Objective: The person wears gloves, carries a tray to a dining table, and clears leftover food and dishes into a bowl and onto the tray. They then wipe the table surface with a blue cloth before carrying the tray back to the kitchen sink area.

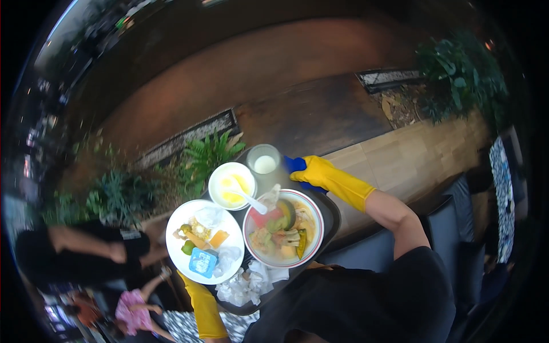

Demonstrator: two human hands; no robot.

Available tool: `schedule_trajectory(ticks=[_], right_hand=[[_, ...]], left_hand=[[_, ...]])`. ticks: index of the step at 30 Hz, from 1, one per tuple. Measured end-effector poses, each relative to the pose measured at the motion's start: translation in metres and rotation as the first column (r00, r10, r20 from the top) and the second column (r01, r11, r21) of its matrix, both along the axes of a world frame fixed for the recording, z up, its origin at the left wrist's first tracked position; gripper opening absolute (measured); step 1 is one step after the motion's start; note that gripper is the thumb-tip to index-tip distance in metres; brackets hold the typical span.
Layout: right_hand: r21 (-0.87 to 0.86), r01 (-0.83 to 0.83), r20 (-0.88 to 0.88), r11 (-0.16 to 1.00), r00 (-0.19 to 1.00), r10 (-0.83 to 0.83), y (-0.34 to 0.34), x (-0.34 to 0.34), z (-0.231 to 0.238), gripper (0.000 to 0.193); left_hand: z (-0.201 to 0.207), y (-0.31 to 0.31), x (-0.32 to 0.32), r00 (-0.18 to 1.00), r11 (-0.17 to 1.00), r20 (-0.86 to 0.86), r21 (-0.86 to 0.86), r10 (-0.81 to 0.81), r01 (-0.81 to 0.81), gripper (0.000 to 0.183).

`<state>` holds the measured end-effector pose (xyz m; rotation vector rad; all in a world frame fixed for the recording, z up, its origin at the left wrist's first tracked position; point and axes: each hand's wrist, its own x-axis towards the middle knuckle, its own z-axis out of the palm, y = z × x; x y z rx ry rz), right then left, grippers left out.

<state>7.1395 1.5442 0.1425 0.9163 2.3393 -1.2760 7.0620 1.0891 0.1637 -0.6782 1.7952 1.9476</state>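
Observation:
A dark tray [333, 212] loaded with used dishes is held up in front of my body. My left hand [193, 286], in a yellow rubber glove, holds its lower left edge; the plate partly hides the fingers. In a matching glove, my right hand [311, 170] grips the far right edge, with a blue cloth-like piece [294, 165] bunched at the fingers. A red-rimmed bowl [319, 235] contains food scraps. Beside it are a white plate [177, 260] with scraps and a blue packet [202, 262], a small bowl [213, 191] with a white spoon [249, 198], a glass [275, 152] and crumpled tissues [243, 287].
Potted ferns [210, 153] and other greenery stand in planters beyond the tray. A dark seat [366, 251] lies on the right, along a wood-toned floor [400, 150]. At the left are a person in black [86, 251] and a small person in pink [132, 308].

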Motion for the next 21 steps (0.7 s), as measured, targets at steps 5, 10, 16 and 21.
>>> schedule_trajectory(ticks=[5,10,16,21], right_hand=[[-0.036,0.095,-0.06,0.995,0.993,-0.097,0.013,0.112,0.084,0.052],[0.064,-0.012,-0.011,0.998,1.0,0.013,-0.188,0.449,0.222,0.048],[0.045,-0.09,-0.129,0.995,0.987,0.095,-0.293,0.573,0.301,0.036],[0.127,-0.122,-0.153,0.984,0.978,0.141,-0.281,0.59,0.285,0.039]], left_hand=[[0.062,0.003,0.087,0.997,0.999,-0.057,0.021,-0.043,0.045,0.054],[0.155,-0.198,0.481,0.993,0.993,-0.031,0.04,0.114,-0.112,0.056],[0.203,-0.299,0.658,0.975,0.972,-0.083,0.133,0.205,-0.193,0.058],[0.197,-0.293,0.661,0.981,0.974,-0.07,0.15,0.182,-0.17,0.06]])
